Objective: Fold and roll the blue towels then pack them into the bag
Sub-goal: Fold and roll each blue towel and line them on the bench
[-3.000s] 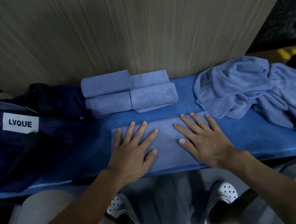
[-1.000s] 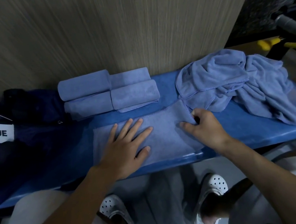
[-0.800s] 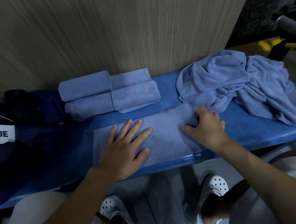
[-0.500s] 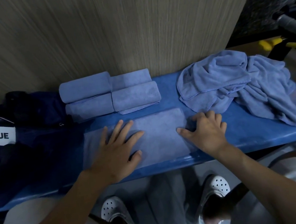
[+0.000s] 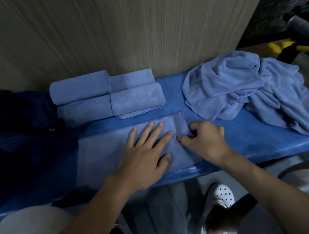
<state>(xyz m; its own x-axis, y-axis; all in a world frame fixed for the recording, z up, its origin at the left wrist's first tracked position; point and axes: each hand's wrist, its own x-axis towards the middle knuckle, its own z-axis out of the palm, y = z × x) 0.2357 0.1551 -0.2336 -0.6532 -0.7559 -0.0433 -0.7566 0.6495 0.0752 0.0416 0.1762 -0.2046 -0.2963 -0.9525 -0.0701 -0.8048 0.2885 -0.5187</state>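
Rolled towels (image 5: 131,100) four, flat towel (image 5: 99,155) one, left hand (image 5: 145,157) spread, right hand (image 5: 205,139) pinching it

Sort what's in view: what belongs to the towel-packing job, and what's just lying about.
Job:
flat towel, pressed by the left hand, its right edge pinched by the right hand
four rolled towels
towel pile
bag

Lying about:
yellow-handled tool and grey bar, both beyond the right end of the bench
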